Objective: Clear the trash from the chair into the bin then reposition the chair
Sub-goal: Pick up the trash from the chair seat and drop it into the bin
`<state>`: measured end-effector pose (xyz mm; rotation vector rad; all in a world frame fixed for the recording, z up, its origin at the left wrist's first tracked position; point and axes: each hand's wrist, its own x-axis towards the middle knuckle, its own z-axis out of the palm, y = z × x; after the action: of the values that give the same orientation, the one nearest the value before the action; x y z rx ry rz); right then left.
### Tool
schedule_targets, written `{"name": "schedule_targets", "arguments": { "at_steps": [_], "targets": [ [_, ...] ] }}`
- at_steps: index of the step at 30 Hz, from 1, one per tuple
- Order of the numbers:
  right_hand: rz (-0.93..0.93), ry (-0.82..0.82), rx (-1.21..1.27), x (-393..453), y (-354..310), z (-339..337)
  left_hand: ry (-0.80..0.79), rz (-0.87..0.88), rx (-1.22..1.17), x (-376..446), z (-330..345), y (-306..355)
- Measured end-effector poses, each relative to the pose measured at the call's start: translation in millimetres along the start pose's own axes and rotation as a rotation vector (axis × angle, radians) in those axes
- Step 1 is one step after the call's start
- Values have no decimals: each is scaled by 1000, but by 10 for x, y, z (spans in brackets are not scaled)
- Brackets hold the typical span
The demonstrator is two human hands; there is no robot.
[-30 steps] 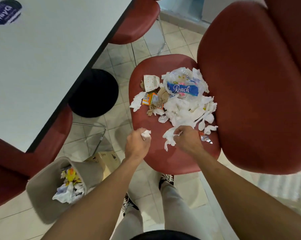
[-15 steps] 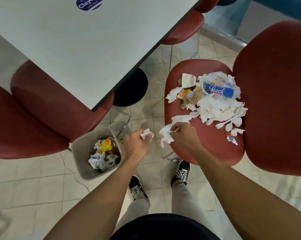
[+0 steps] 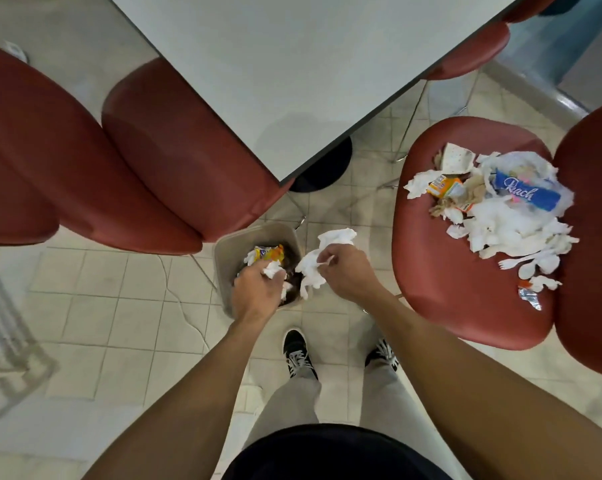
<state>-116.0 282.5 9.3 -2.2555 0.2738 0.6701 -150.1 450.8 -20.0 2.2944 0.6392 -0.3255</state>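
A red chair (image 3: 459, 306) at the right carries a pile of trash (image 3: 507, 216): white tissue scraps, a blue-labelled plastic bag, an orange carton, plastic cutlery and a foil scrap. A grey bin (image 3: 230, 244) stands on the floor under the table's corner, with wrappers and tissue inside. My left hand (image 3: 256, 292) is over the bin's mouth, closed on a small white tissue wad (image 3: 271, 269). My right hand (image 3: 344, 271) is just right of the bin, above its rim, gripping crumpled white tissue (image 3: 313, 268) that hangs below the fingers.
A white table (image 3: 292, 71) with a dark edge fills the top middle, its black round base (image 3: 323, 164) behind the bin. Two more red chairs (image 3: 119, 161) stand at the left. My feet in black shoes (image 3: 297, 355) are on the tiled floor below the bin.
Both hands have moved left, off the chair seat, carrying tissue to the bin. The left hand is now over the bin's opening and the right hand beside its rim.
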Motion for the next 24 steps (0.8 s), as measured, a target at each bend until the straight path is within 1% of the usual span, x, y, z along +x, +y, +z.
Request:
{"name": "schedule_targets", "arguments": {
  "at_steps": [7,12,18,24],
  "targets": [
    [-41,-103,-50,112,-331,545,17,-47,-17,149,-232,-423],
    [-55,-189,-95,194,-413,747,3,-71,-22,258,-251,-580],
    [7,-196,-18,252,-312,654,-23,-93,-48,329,-186,-574],
    [71,-113,51,307,-58,230,-93,10,-9,374,18,-286]
  ]
}}
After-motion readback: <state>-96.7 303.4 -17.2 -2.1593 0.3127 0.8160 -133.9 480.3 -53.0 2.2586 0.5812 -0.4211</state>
